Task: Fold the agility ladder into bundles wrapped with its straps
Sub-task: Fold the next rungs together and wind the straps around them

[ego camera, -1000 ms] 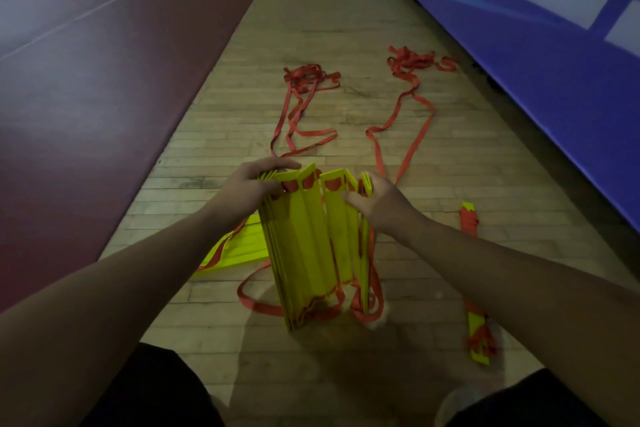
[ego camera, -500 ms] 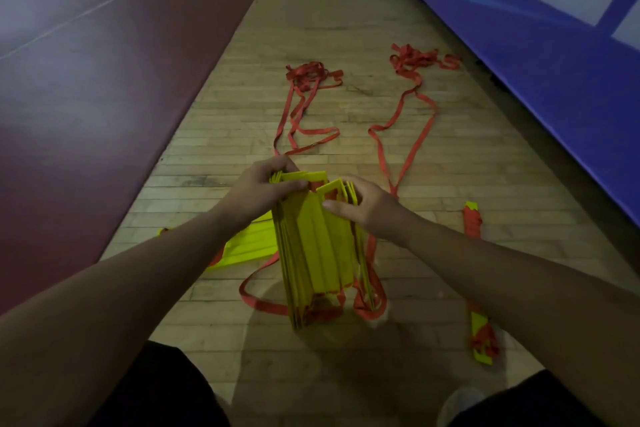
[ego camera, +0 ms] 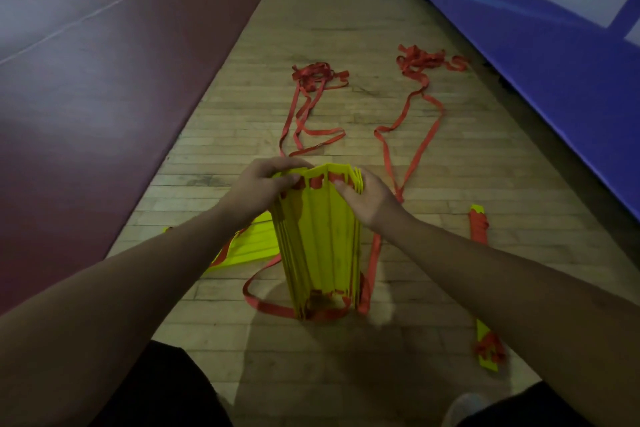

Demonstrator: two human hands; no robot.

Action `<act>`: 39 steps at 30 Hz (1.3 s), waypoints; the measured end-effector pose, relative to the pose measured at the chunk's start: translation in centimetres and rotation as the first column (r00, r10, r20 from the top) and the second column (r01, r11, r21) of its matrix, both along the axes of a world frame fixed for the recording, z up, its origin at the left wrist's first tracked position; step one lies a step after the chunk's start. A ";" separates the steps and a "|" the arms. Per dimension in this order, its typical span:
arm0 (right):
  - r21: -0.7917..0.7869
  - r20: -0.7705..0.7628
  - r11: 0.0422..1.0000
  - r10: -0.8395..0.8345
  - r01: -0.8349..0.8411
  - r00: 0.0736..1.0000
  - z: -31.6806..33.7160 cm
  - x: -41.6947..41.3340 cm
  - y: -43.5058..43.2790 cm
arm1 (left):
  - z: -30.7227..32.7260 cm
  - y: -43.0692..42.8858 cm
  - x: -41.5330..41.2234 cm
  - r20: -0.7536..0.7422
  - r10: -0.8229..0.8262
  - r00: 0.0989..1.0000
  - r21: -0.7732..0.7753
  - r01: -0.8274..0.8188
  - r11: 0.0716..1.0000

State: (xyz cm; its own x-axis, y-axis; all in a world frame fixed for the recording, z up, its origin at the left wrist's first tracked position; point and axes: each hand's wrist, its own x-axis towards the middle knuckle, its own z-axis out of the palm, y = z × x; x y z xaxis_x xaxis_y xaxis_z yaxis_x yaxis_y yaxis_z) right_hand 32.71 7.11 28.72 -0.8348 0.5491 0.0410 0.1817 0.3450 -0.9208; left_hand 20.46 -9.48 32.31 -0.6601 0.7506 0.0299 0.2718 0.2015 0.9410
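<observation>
Wood floor [ego camera: 346, 10]: left hand [ego camera: 263, 189], right hand [ego camera: 367, 198] grip rungs [ego camera: 318, 236]

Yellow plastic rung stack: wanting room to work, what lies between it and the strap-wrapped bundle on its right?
Head view: one red strap hanging beside the stack, then bare wooden floor up to the bundle.

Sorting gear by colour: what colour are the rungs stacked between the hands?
Bright yellow; the stacked rungs show best in the head view.
</observation>
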 end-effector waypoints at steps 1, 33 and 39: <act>0.064 0.037 0.998 0.005 -0.007 0.999 -0.2 -0.1 0.2 | 0.0 0.0 0.1 -0.006 0.009 1.000 -0.005 -0.010 1.000; -0.173 0.052 0.979 0.121 -0.110 0.991 -0.6 0.5 0.7 | 0.4 0.4 0.3 -0.104 -0.166 0.981 -0.048 0.161 0.986; -0.236 0.024 0.953 0.202 -0.191 0.979 -0.7 0.5 -0.6 | -0.2 0.8 0.4 0.023 -0.116 0.993 0.078 0.114 0.990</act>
State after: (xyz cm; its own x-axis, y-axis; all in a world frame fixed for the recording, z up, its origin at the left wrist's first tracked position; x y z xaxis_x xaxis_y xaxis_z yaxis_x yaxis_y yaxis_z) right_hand 33.24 6.51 27.99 -0.9249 0.3639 -0.1104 0.1775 0.1565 -0.9716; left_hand 20.86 -8.73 32.06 -0.5707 0.8179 0.0729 0.2630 0.0980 0.9598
